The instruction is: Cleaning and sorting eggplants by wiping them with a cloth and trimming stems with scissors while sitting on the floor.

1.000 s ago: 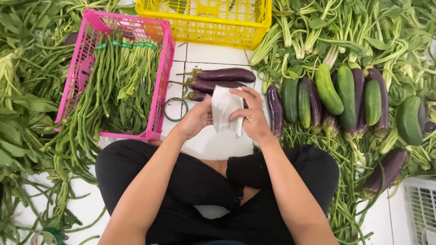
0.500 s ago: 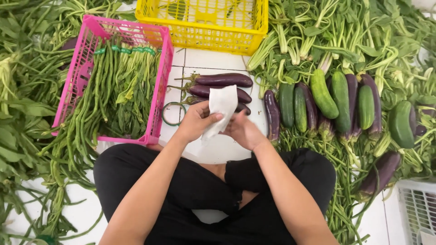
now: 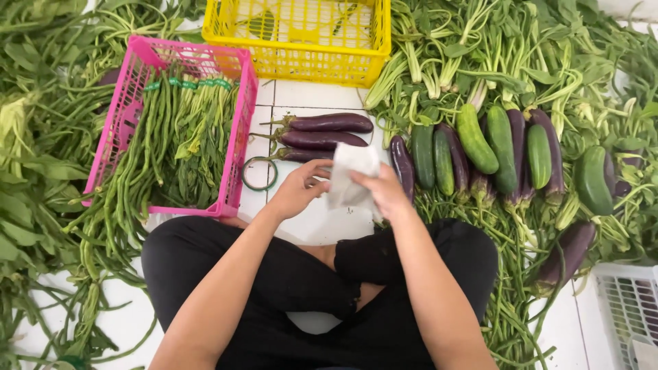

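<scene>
Both the left hand [image 3: 301, 186] and the right hand [image 3: 384, 192] pinch a white plastic bag [image 3: 348, 177] above the tiled floor [image 3: 308, 96]. Purple eggplants [image 3: 322, 131] lie at 12 o'clock, cucumbers [image 3: 476, 140] at 2, a pink crate [image 3: 236, 137] at 10.

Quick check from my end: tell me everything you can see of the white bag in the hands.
The white bag is a thin, crumpled piece, plastic by its look, plain and seemingly empty. It is held upright above the white tiled floor, in front of the lap. The right hand grips its right edge; the left hand has fingertips at its left edge. Behind it lie purple eggplants.
</scene>
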